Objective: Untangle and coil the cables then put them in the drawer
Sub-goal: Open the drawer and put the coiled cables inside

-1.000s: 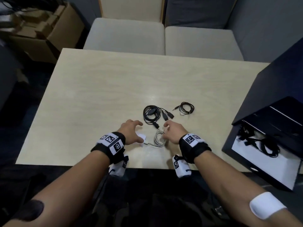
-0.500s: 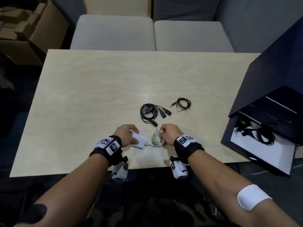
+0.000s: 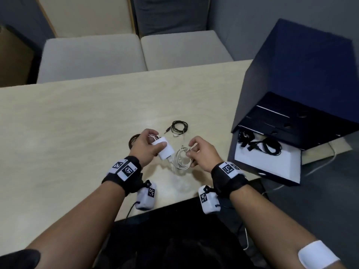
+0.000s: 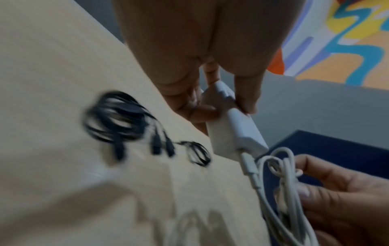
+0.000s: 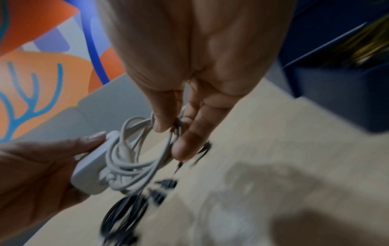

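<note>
Left hand (image 3: 144, 145), just left of centre in the head view, curled round a white charger block (image 3: 163, 148), thumb on top and fingers beneath, block lifted clear of the pale wooden table (image 3: 77, 123). Right hand (image 3: 202, 152), just right of centre, pinching between thumb and fingertips a loose bundle of white cable (image 3: 181, 158) that hangs between both hands, plugged into the block's lower end. Same grip close up in the left wrist view: block (image 4: 229, 131) held near the middle, cable loops (image 4: 282, 174) at lower right. Small coiled black cable (image 3: 179, 127) flat on the table just above centre, apart from both hands. Larger black cable bundle (image 4: 118, 119) lying at middle left of the left wrist view, mostly hidden behind the left hand from the head camera. Dark blue drawer unit (image 3: 303, 78) at upper right, its lowest drawer (image 3: 268, 162) pulled open at middle right, white-lined, with black cables (image 3: 260, 145) already inside. Two pale seat cushions (image 3: 136, 51) beyond the table along the top of the frame.
</note>
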